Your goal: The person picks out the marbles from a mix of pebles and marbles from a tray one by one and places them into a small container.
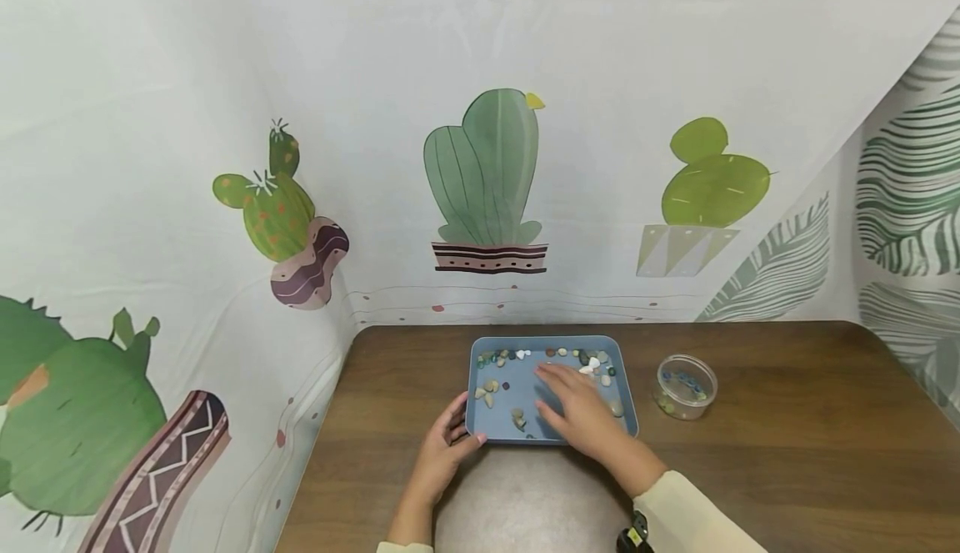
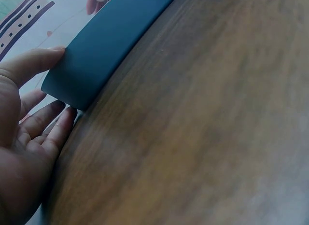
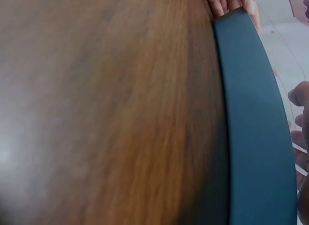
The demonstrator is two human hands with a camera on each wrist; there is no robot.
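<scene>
A shallow blue tray [image 1: 551,399] lies on the table, with small pebbles of several colours along its back and sides. My left hand [image 1: 444,444] holds the tray's front left corner; in the left wrist view its thumb [image 2: 46,58] is on the rim and its fingers are at the side and lower edge. Over the middle right of the tray is my right hand [image 1: 583,413], fingers stretched out toward the back left and thumb apart. Tan pebbles [image 1: 491,386] sit near the left side, and a greenish stone [image 1: 518,418] lies near the front. White pebbles [image 1: 593,364] are at the back right.
A round clear plastic tub [image 1: 686,386] with blue and green pieces inside stands right of the tray. The brown wooden table [image 1: 787,419] reaches back to a cactus-printed cloth [image 1: 600,52]. A black watch-like band [image 1: 636,535] shows by the right sleeve.
</scene>
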